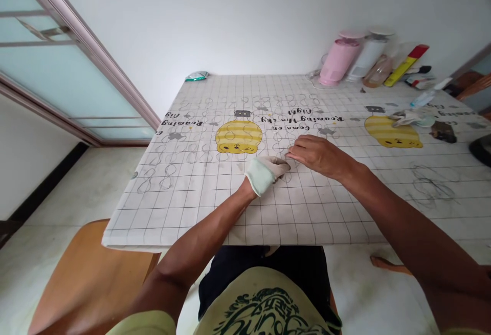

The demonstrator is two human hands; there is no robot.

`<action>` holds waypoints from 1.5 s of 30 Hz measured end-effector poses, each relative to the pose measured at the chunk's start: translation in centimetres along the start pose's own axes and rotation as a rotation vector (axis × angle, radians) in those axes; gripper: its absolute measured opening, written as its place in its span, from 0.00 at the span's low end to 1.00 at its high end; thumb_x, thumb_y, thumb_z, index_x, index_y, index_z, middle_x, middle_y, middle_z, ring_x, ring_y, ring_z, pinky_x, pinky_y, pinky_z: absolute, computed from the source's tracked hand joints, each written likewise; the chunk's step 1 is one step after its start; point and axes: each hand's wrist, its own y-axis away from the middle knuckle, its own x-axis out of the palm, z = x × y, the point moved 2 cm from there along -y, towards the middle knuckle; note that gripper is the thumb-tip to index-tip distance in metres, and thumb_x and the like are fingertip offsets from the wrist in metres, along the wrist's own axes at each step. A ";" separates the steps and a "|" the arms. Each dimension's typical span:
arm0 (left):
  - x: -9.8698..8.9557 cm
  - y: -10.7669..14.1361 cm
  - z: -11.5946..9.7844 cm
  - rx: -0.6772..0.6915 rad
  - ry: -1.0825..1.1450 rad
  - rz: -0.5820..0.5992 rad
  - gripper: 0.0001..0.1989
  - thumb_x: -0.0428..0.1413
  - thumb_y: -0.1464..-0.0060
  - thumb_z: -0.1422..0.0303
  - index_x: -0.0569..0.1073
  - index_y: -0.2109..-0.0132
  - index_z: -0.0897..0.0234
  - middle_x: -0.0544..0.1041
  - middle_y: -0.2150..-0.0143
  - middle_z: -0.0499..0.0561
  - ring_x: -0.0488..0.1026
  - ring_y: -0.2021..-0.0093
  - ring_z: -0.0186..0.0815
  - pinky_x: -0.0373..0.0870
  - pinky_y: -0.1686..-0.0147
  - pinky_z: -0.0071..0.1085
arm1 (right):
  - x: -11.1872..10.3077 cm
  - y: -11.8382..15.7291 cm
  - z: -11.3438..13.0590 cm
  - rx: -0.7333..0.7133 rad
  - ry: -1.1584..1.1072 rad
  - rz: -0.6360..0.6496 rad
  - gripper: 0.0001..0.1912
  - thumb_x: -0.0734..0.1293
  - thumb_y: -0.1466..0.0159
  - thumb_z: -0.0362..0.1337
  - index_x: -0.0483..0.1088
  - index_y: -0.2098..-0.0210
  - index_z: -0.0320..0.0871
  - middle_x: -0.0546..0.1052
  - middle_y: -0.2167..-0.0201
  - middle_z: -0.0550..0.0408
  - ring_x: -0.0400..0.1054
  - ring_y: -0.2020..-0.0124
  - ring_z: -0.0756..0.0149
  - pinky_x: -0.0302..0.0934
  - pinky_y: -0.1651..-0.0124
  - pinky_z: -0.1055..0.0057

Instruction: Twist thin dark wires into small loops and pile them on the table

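My left hand (270, 171), in a white and pale green work glove, is closed with its fingertips pinched together just above the tablecloth. Close beside it, my bare right hand (316, 156) is also closed in a pinch. Between the two sets of fingertips runs a thin wire (287, 176), with a loop of it lying on the cloth below. Around them lie several thin wire figure-eights (168, 177), in rows to the left and behind my hands. A loose tangle of wire (433, 186) rests farther right on the checked tablecloth (207, 207).
Along the wall stand a pink cylinder (339, 61), a white one (368, 56), a bottle (378, 71) and a yellow-red box (406, 65). Another glove (414, 117) lies at right. A green packet (197, 76) sits at the back left corner, and a wooden chair (92, 278) is at left.
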 end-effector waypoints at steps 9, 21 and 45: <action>-0.3 0.1 -0.4 -0.028 0.011 0.003 0.10 0.59 0.48 0.61 0.77 0.69 0.63 0.72 0.74 0.47 0.64 0.76 0.29 0.57 0.78 0.27 | -1.0 0.6 -1.4 0.129 -0.230 0.096 0.14 0.61 0.24 0.41 0.73 0.44 0.46 0.80 0.58 0.50 0.73 0.62 0.59 0.64 0.60 0.63; -0.9 0.0 -0.6 0.027 0.053 0.062 0.09 0.61 0.47 0.62 0.79 0.67 0.64 0.73 0.74 0.47 0.65 0.77 0.27 0.59 0.77 0.26 | -2.7 2.4 -0.4 0.068 -0.368 0.153 0.13 0.62 0.24 0.41 0.78 0.54 0.47 0.82 0.57 0.50 0.75 0.58 0.60 0.66 0.58 0.64; -0.4 -0.5 0.3 0.077 0.142 0.048 0.15 0.63 0.45 0.59 0.83 0.56 0.65 0.73 0.73 0.46 0.66 0.76 0.27 0.63 0.75 0.26 | -1.5 2.5 1.5 0.137 -0.175 0.084 0.21 0.58 0.23 0.41 0.73 0.70 0.44 0.74 0.71 0.51 0.67 0.70 0.61 0.59 0.68 0.64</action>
